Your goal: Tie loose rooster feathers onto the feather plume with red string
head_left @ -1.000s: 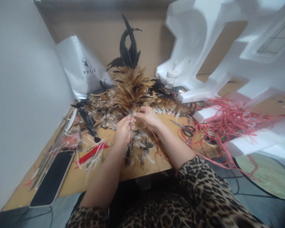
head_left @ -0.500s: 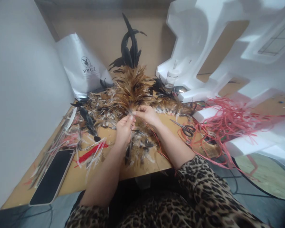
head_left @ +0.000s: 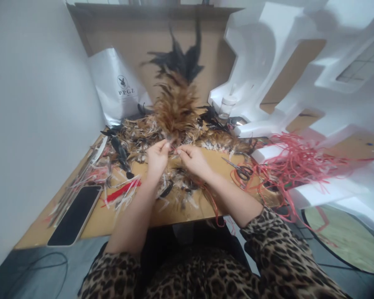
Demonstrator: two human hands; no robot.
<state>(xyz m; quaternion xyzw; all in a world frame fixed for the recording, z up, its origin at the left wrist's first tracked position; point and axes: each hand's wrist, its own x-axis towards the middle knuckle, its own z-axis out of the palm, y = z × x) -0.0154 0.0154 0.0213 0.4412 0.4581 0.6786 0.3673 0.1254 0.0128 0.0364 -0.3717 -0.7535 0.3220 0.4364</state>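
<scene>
My left fingers pinch the plume at its base; right fingers closed, can't tell on what. Loose left pinch could let it splay.

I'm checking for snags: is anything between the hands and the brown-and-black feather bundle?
Nothing visible: the left hand and right hand are both at the base of the feather bundle. The scissors lie aside.

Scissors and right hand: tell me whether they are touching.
Apart. The head view shows bare tabletop between the scissors, lying open, and the right hand.
</scene>
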